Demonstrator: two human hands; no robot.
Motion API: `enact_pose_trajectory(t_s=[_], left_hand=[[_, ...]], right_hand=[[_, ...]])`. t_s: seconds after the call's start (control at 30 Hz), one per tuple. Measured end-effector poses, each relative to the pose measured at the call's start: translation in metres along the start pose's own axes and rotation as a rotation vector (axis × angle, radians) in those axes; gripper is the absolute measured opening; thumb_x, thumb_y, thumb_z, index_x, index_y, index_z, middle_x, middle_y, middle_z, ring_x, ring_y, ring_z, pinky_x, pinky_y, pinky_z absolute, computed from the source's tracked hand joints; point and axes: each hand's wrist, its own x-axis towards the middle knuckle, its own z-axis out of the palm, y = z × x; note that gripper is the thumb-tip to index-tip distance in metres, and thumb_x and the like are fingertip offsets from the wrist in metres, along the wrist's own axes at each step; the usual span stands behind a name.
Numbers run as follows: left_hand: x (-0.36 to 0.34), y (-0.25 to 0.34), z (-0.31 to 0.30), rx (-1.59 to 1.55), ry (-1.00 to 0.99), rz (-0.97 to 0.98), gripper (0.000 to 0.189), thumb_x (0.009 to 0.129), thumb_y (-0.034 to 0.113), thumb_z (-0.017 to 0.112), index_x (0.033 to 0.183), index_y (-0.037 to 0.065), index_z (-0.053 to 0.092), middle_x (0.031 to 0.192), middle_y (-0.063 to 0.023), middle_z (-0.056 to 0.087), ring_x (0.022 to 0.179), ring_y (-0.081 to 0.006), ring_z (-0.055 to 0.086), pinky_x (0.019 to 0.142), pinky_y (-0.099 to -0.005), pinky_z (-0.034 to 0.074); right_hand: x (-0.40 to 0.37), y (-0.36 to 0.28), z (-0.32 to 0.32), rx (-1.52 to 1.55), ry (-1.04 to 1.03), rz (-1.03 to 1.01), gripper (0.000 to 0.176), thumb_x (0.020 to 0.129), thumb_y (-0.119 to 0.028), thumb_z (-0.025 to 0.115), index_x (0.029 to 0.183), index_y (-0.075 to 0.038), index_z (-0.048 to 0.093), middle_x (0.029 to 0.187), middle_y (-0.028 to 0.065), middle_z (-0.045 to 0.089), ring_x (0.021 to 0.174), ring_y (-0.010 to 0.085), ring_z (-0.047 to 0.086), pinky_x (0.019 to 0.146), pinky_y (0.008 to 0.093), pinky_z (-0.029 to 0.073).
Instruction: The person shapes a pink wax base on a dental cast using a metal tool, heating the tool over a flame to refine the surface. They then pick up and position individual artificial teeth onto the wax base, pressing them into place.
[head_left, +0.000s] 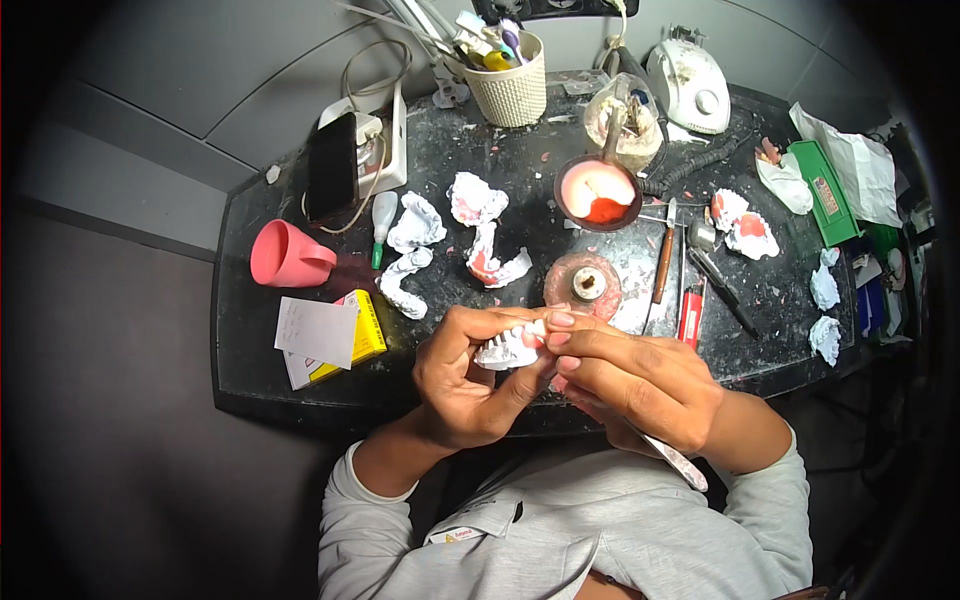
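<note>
A white dental model [505, 350] with teeth and a pink patch is held up at the front edge of the black table. My left hand [465, 380] grips it between thumb and fingers. The fingertips of my right hand [640, 375] press together at the model's right end. A metal tool [675, 462] with a flat, stained handle is tucked in my right hand, its end sticking out below the palm. Just beyond the hands stands a small burner [587, 284] on a round, pinkish base.
White plaster pieces [416, 222] lie at the centre-left, near a pink mug [285, 254] and a yellow box [363, 335]. A pan of pink wax [598, 195], a brown-handled knife [664, 255], a red lighter [690, 318] and a green box [824, 195] are farther right.
</note>
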Motion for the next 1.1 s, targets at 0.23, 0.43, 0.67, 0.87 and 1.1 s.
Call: enact_pose_trajectory(t_s=[0.23, 0.43, 0.67, 0.87, 1.1], left_hand=[[0.000, 0.002, 0.001, -0.041, 0.015, -0.062, 0.035, 0.094, 0.007, 0.074, 0.111, -0.003, 0.046, 0.107, -0.0225, 0.069, 0.093, -0.0158, 0.067, 0.081, -0.0296, 0.057], [-0.001, -0.001, 0.000, -0.062, -0.006, -0.030, 0.029, 0.096, 0.003, 0.071, 0.113, -0.007, 0.050, 0.114, -0.0241, 0.069, 0.104, -0.0207, 0.071, 0.088, -0.0308, 0.059], [0.002, -0.005, 0.002, 0.097, 0.018, 0.025, 0.029, 0.093, 0.000, 0.073, 0.114, -0.007, 0.055, 0.118, -0.0252, 0.070, 0.108, -0.0246, 0.072, 0.089, -0.0319, 0.059], [0.009, -0.004, -0.002, -0.009, 0.023, -0.022, 0.035, 0.092, 0.003, 0.076, 0.121, -0.006, 0.058, 0.121, -0.0237, 0.069, 0.110, -0.0246, 0.070, 0.092, -0.0334, 0.057], [0.010, -0.010, -0.016, -0.203, -0.045, -0.141, 0.046, 0.103, 0.028, 0.063, 0.136, -0.002, 0.053, 0.125, -0.0248, 0.061, 0.110, -0.0359, 0.070, 0.095, -0.0424, 0.058]], right_hand=[[0.003, -0.004, -0.002, -0.043, -0.013, 0.031, 0.025, 0.079, 0.005, 0.077, 0.102, 0.013, 0.070, 0.102, 0.0264, 0.072, 0.095, 0.0360, 0.076, 0.080, 0.0402, 0.065], [0.000, -0.001, -0.001, -0.086, -0.011, 0.020, 0.023, 0.082, 0.005, 0.076, 0.103, 0.012, 0.070, 0.103, 0.0259, 0.073, 0.090, 0.0333, 0.077, 0.074, 0.0370, 0.065], [-0.001, -0.003, -0.001, -0.119, 0.015, 0.056, 0.024, 0.083, 0.006, 0.075, 0.106, 0.011, 0.069, 0.104, 0.0241, 0.073, 0.092, 0.0329, 0.077, 0.073, 0.0348, 0.064], [0.000, -0.009, -0.023, -0.026, -0.024, 0.141, 0.023, 0.091, 0.005, 0.069, 0.111, 0.008, 0.060, 0.119, 0.0278, 0.069, 0.109, 0.0356, 0.073, 0.085, 0.0355, 0.062], [-0.027, 0.000, -0.016, 0.089, 0.134, 0.145, 0.015, 0.104, -0.009, 0.060, 0.107, 0.005, 0.056, 0.090, 0.0200, 0.076, 0.083, 0.0319, 0.078, 0.068, 0.0358, 0.063]])
